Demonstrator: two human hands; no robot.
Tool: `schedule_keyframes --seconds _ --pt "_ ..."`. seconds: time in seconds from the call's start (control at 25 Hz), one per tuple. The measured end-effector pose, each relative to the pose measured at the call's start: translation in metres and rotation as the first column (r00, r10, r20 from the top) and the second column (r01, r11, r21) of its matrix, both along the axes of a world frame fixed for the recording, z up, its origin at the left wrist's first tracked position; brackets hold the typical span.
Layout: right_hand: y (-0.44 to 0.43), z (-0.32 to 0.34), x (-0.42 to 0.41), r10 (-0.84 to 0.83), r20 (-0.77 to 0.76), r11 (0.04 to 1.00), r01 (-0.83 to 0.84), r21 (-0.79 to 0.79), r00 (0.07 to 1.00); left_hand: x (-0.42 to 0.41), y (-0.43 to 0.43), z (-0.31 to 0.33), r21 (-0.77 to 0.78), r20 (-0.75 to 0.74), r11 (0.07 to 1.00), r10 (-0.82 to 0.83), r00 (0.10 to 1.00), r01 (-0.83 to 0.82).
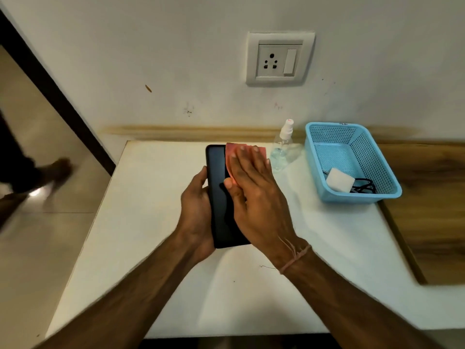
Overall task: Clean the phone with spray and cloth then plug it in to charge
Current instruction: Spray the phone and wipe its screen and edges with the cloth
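Note:
A black phone (218, 187) is held above the white table (151, 222), its long side pointing away from me. My left hand (197, 210) grips its left edge and lower half from below. My right hand (254, 190) lies flat with straight fingers on a pink cloth (229, 153), pressing it against the phone's right side. Most of the cloth is hidden under the palm. A clear spray bottle (283, 147) with a white nozzle stands just right of my fingertips. A white charger (339, 183) with a black cable (364, 188) lies in the blue basket (327, 137).
A wall socket with a switch (279, 59) sits on the wall above the table. A wooden surface (427, 197) adjoins the table on the right. At the left, on the floor, a person's legs (30, 182) pass by, blurred.

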State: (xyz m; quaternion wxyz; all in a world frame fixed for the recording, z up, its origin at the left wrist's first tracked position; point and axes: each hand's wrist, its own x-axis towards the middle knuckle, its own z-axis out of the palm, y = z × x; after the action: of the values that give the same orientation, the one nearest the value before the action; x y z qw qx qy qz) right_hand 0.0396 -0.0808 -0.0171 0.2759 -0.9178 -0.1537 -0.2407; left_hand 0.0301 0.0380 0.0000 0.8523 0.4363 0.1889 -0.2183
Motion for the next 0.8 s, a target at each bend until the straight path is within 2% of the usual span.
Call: schedule_keyframes --seconds 0.08,0.2,0.28,0.4,0.52,0.6,0.72,0.8 --pt "0.007 0.001 -0.005 0.078 -0.021 0.997 -0.078 0.010 0.997 -0.002 -0.003 0.001 0.000 -0.020 1.000 -0.020 1.000 0.020" --pt "0.012 0.001 -0.029 0.211 -0.043 0.976 -0.212 -0.040 0.977 0.004 0.007 0.004 -0.107 -0.017 0.994 0.021 1.000 -0.022" --pt "0.007 -0.002 -0.035 0.176 -0.027 0.981 -0.178 -0.075 0.984 0.008 0.011 0.002 -0.115 -0.009 0.993 0.039 0.999 -0.040" --pt "0.003 0.008 -0.014 0.010 -0.044 0.998 -0.013 -0.065 0.999 0.007 0.007 0.001 -0.033 0.007 0.999 0.022 1.000 -0.022" --pt "0.017 0.028 0.018 0.028 -0.109 0.995 -0.038 -0.095 0.994 0.001 0.001 0.004 -0.007 0.019 1.000 0.006 1.000 -0.006" --pt "0.030 0.032 0.017 0.088 -0.114 0.987 -0.102 -0.123 0.990 0.001 0.002 0.006 -0.088 0.043 0.996 0.033 0.999 -0.029" --pt "0.031 0.019 -0.031 0.177 -0.138 0.972 -0.195 -0.131 0.974 0.008 0.014 0.004 -0.235 0.076 0.972 0.031 0.997 -0.012" --pt "0.015 0.004 -0.072 0.211 -0.117 0.943 -0.233 -0.237 0.971 0.010 0.021 0.003 -0.274 0.081 0.961 -0.003 0.997 0.025"
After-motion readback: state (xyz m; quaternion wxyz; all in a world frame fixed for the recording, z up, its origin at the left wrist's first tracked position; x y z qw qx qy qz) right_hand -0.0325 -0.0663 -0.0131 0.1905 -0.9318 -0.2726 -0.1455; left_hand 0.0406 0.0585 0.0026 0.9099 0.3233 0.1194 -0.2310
